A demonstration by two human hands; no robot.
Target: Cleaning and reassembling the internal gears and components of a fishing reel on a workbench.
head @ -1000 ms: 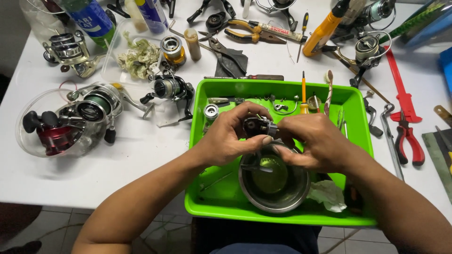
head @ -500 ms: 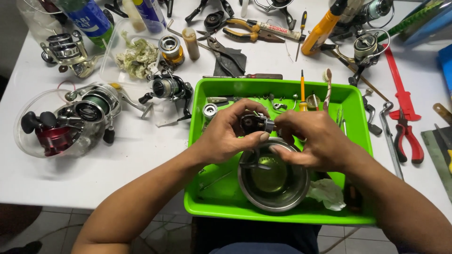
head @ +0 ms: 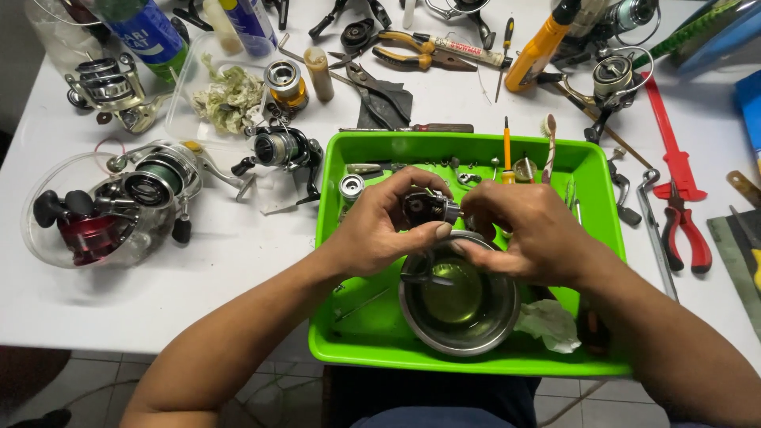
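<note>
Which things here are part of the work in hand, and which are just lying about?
In use:
left hand
right hand
dark reel part held between both
metal bowl beneath
green tray

Lying about:
red reel
pliers
yellow bottle
crumpled tissue

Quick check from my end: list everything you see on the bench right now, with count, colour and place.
dark metal reel part: 1, black, gripped by both hands over the bowl
round steel bowl: 1, silver, in tray
green plastic tray: 1, table centre
crumpled tissue: 1, white, tray right
spinning reels: several, dark or silver, left and top
red-handled pliers: 1, right edge
orange bottle: 1, top
white table: 1
left hand: 1, on part
right hand: 1, on part
</note>
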